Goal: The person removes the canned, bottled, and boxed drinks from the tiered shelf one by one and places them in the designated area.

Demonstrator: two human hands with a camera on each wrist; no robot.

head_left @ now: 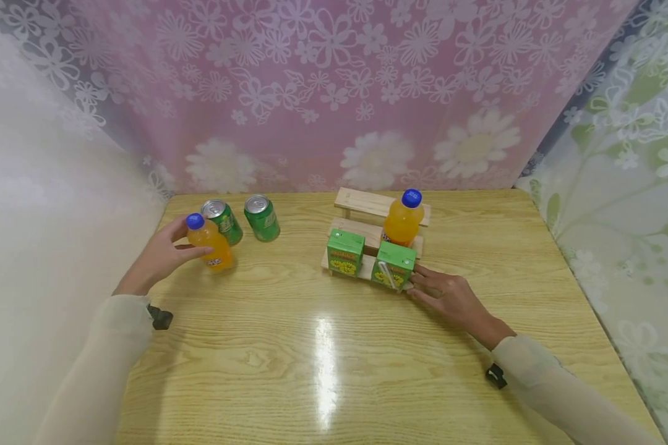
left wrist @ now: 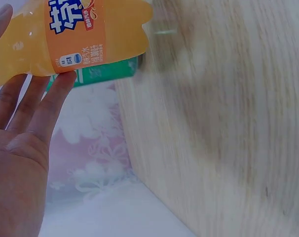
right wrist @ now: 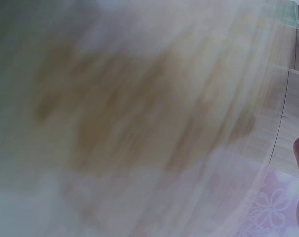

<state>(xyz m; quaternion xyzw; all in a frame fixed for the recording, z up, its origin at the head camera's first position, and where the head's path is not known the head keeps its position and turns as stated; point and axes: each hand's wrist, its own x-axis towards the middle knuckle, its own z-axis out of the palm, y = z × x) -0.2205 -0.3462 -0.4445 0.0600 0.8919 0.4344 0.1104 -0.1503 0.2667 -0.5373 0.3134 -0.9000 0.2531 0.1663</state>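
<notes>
My left hand (head_left: 164, 250) grips an orange soda bottle (head_left: 214, 247) with a blue cap, thumb and fingers on either side of it. In the left wrist view, the bottle's printed label (left wrist: 75, 27) and the fingers (left wrist: 53, 101) behind it show. On a small tiered wooden stand (head_left: 362, 201) are two green juice boxes, a left one (head_left: 344, 256) and a right one (head_left: 392, 266) with a straw on its front. My right hand (head_left: 445, 296) is at the right box and the end of the lowest plank; its fingertips are partly hidden, so I cannot tell what they grip.
Behind the left bottle stands a green can (head_left: 228, 225), with another green can (head_left: 262, 217) to its right. A second orange bottle (head_left: 403, 219) stands on the stand behind the right box. Flowered cloth (head_left: 334, 93) borders the wood-grain table (head_left: 267, 346) at the back and sides.
</notes>
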